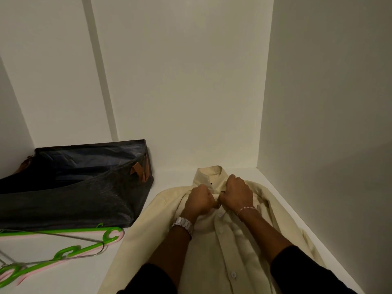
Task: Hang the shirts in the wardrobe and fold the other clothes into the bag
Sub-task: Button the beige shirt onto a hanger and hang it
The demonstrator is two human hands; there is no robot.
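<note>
Cream shirt (231, 236) lies front-up on the white surface (70, 270), collar toward the back wall. Left hand (199, 201) and right hand (236, 194) meet just below the collar, fingers curled, pinching the placket at the top button. Dark bag (70, 185) lies left of the shirt. Green and pink hangers (63, 251) lie in front of the bag.
</note>
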